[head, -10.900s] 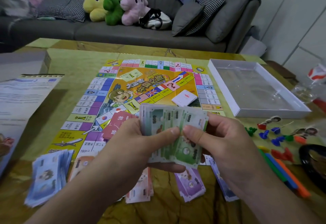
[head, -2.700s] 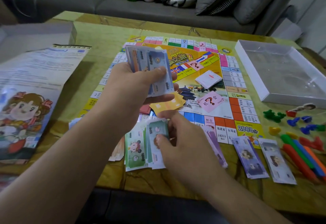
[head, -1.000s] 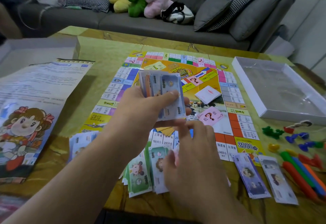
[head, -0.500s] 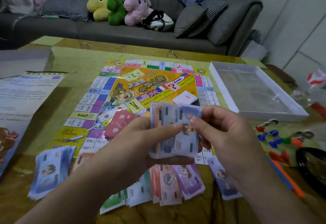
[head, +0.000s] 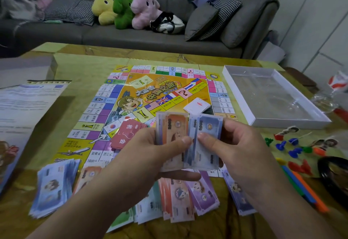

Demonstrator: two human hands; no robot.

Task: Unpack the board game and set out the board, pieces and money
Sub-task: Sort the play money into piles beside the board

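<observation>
The colourful game board lies unfolded on the table. Above its near edge my left hand holds a stack of play money with an orange note on top. My right hand pinches blue notes at the stack's right side. Sorted money piles lie along the near table edge: blue, orange and purple, and blue-grey. Red cards and white cards rest on the board. Plastic pieces are scattered at the right.
An empty white box tray sits at the right. The printed box lid lies at the left. Coloured sticks and a dark round object are at the near right. A grey sofa with plush toys stands behind the table.
My right hand has slid the blue notes sideways off the stack, uncovering an orange note on top. Earlier it laid notes down onto the piles at the near edge.
</observation>
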